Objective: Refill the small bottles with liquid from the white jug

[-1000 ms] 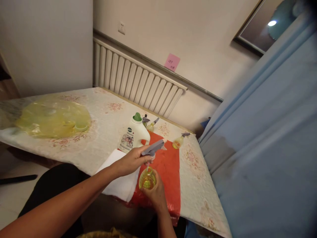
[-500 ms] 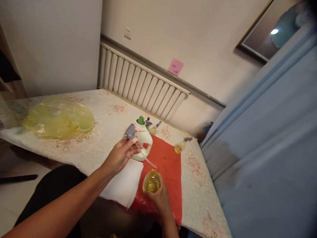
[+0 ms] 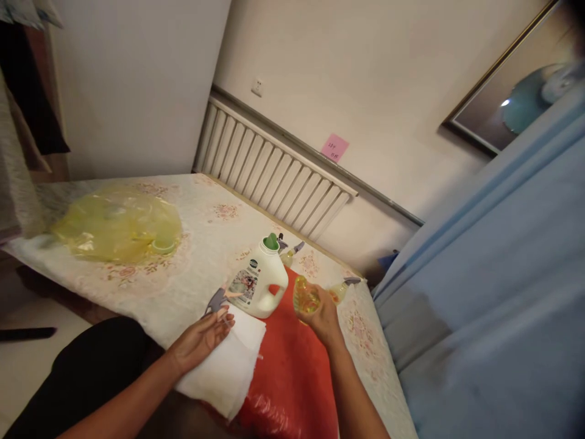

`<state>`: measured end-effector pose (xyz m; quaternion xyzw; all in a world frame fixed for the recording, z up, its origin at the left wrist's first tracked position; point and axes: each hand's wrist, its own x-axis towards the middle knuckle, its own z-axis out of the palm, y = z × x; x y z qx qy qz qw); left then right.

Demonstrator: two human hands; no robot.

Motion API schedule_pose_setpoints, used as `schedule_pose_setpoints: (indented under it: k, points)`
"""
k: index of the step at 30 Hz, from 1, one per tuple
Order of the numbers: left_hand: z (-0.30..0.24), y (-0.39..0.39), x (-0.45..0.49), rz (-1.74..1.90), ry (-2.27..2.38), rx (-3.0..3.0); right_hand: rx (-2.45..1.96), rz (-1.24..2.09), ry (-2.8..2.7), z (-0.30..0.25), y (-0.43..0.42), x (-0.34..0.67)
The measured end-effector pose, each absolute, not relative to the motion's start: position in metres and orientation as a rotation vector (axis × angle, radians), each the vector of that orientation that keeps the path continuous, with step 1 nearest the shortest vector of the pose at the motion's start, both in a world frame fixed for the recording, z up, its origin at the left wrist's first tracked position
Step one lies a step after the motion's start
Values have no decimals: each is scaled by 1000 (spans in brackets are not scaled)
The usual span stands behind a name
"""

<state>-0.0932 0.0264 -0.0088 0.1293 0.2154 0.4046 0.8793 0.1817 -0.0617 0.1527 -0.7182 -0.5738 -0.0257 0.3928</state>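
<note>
**Open bottle right, sprayer head left**

The right hand (image 3: 325, 317) grips the uncapped bottle (image 3: 305, 297) of yellow liquid, tilted over the red mat (image 3: 292, 378). The left hand (image 3: 201, 338), fingers loose, lays the grey trigger sprayer (image 3: 216, 301) on the white cloth (image 3: 228, 372), left of the detergent jug (image 3: 260, 281).

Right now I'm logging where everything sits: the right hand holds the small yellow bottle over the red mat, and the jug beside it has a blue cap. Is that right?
Not quite. The head view shows the jug has a green cap, not blue. The rest stands: the right hand holds the small yellow bottle over the red mat.
</note>
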Motion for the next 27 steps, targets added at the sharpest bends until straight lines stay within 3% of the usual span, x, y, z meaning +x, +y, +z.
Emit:
schedule_pose_setpoints:
  k: [12, 27]
  points:
    - [-28, 25, -100, 728, 408, 354, -2109, -409, -1901, 242, 17, 166]
    - [-29, 23, -101, 725, 370, 381, -2382, -778, -2105, 275, 43, 142]
